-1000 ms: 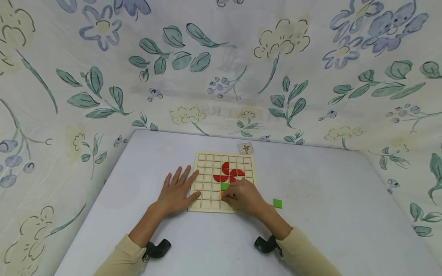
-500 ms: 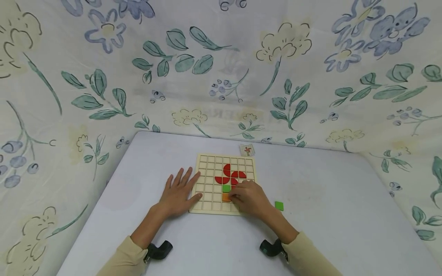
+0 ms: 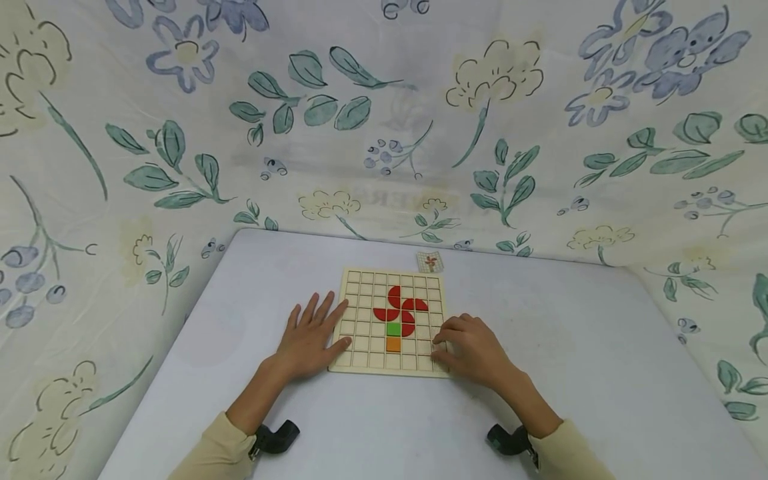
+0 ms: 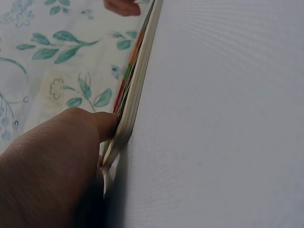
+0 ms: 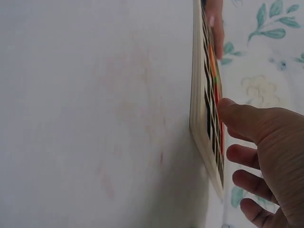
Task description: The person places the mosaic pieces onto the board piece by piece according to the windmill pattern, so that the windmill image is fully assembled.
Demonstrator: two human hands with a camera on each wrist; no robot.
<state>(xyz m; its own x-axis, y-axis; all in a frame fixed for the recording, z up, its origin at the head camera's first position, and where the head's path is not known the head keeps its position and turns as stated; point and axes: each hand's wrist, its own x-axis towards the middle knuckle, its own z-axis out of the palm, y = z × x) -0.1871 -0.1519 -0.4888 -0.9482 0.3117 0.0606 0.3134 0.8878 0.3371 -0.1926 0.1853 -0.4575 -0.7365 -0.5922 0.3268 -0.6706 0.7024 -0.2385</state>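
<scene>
A wooden grid board lies on the table. Red curved pieces form a pinwheel in its cells, above a green square tile and an orange square tile. My left hand rests with spread fingers on the board's left edge; in the left wrist view its thumb touches the rim. Over the board's right edge is my right hand, fingers loosely bent. The right wrist view shows nothing between its thumb and fingers. The loose green tile seen earlier is hidden by this hand or arm.
A small card with a printed red pinwheel pattern lies just behind the board. The white table stretches to both sides, with a floral cloth hanging behind it. A black camera mount sits on each wrist.
My right hand has let go of the orange tile, which now sits in its cell, and has moved right to the board's edge. The left hand has stayed in place on the board.
</scene>
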